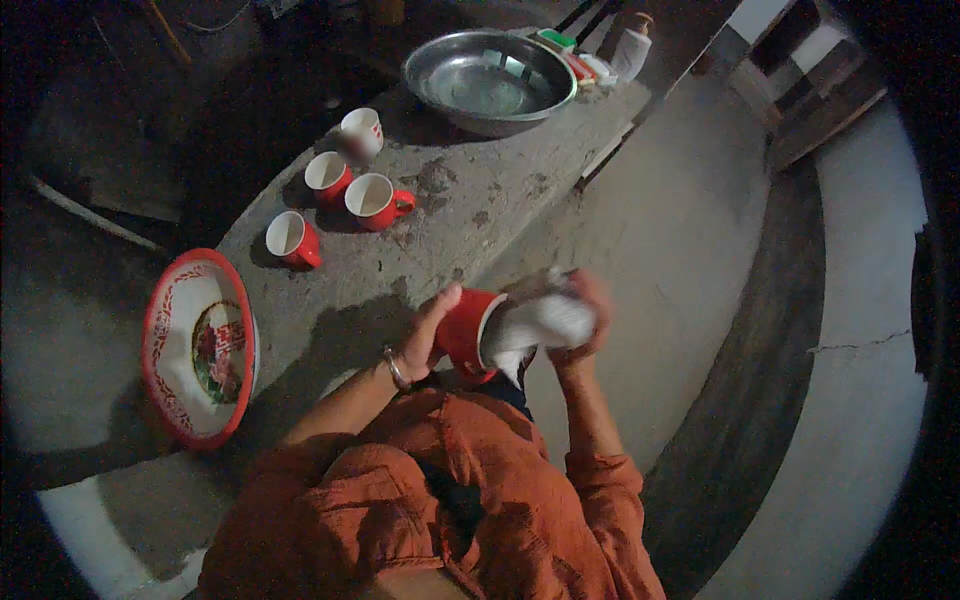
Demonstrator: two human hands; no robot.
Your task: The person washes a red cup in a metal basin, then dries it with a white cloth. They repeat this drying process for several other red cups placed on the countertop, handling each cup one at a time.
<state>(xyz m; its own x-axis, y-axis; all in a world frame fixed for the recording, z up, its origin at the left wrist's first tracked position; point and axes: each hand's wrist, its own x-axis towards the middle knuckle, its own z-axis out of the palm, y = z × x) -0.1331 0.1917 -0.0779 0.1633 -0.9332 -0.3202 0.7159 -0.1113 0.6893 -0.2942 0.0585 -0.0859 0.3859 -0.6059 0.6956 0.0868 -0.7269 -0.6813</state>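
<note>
A red mug [463, 328] with a white inside is gripped by my left hand [424, 340], tilted so its mouth faces right. My right hand [590, 318] is closed on a white cloth [540, 325], smeared by motion, at the mug's mouth; one corner of it hangs below the rim. Beyond my left hand, a red mug [375, 203] with its handle to the right stands on the grey table [460, 210]. Close by it are another red mug [328, 178], a red mug nearer me [290, 240] and a white mug with red marks [363, 132].
A large metal basin [490, 85] sits at the table's far end. Beside it are a white pump bottle [632, 50] and small boxes [580, 68]. A red-rimmed enamel basin [200, 350] with a patterned bottom lies at the left. Concrete floor [650, 250] stretches to the right.
</note>
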